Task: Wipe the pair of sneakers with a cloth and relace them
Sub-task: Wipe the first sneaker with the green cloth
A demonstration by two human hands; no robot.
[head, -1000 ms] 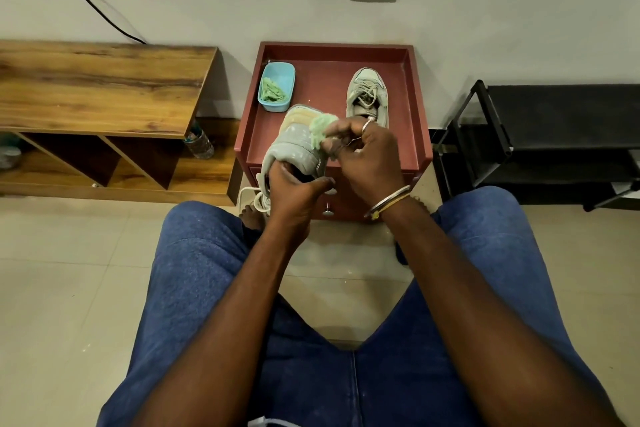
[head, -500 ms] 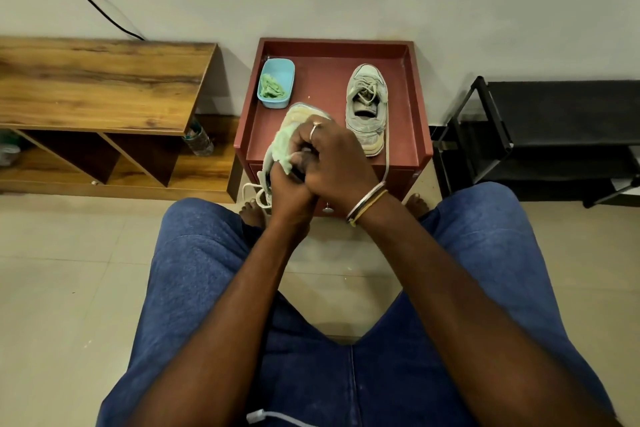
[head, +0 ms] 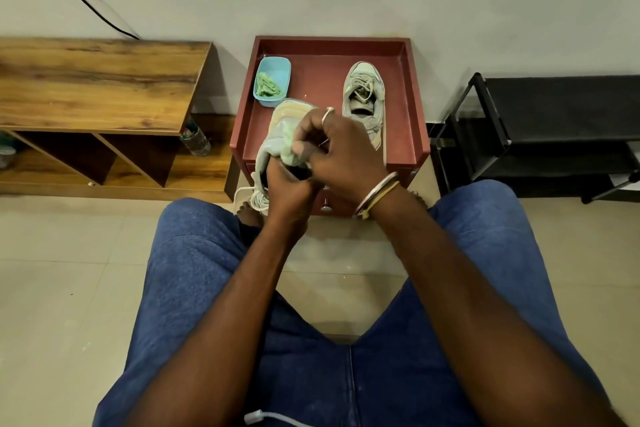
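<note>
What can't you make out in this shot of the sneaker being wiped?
Head view only:
- Opening and eyelets of the held sneaker: covered by the left hand and right hand.
- Most of the green cloth: bunched inside the right hand's grip.
- Green contents of the blue tub: too small to identify.

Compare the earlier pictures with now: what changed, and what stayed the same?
The right hand, pinching the cloth, wiped leftward across the sneaker, from its right edge to its middle by the opening. Nothing was picked up or let go. The left hand holds that sneaker as before; the second sneaker and tub stay on the table.
</note>
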